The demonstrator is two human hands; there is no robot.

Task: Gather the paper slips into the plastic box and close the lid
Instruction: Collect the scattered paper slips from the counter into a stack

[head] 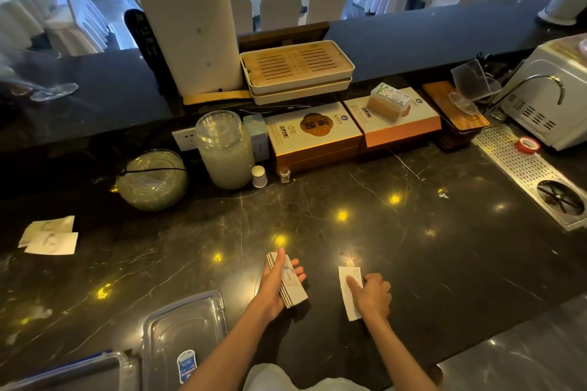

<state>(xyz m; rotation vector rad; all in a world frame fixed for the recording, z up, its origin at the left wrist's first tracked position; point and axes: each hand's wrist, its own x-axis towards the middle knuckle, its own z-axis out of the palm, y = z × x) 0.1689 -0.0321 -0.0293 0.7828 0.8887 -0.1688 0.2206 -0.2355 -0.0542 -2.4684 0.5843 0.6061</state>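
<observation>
My left hand [279, 282] grips a stack of white paper slips [293, 287] near the front middle of the dark marble counter, thumb across the top. To its right, my right hand [370, 295] presses fingers down on a single white slip [346, 295] lying flat on the counter. Two or three more slips [50, 235] lie overlapped at the far left. The clear plastic lid [181, 330] lies flat at the lower left, and the plastic box [79, 371] with a blue edge sits beside it at the bottom-left corner, partly cut off.
Along the back stand a glass jar [224, 149], a round glass bowl [152, 179], a small white cup [259, 176], boxed goods [313, 136] and stacked trays [297, 71]. A metal drip grille [521, 168] with red tape roll [527, 144] sits at right.
</observation>
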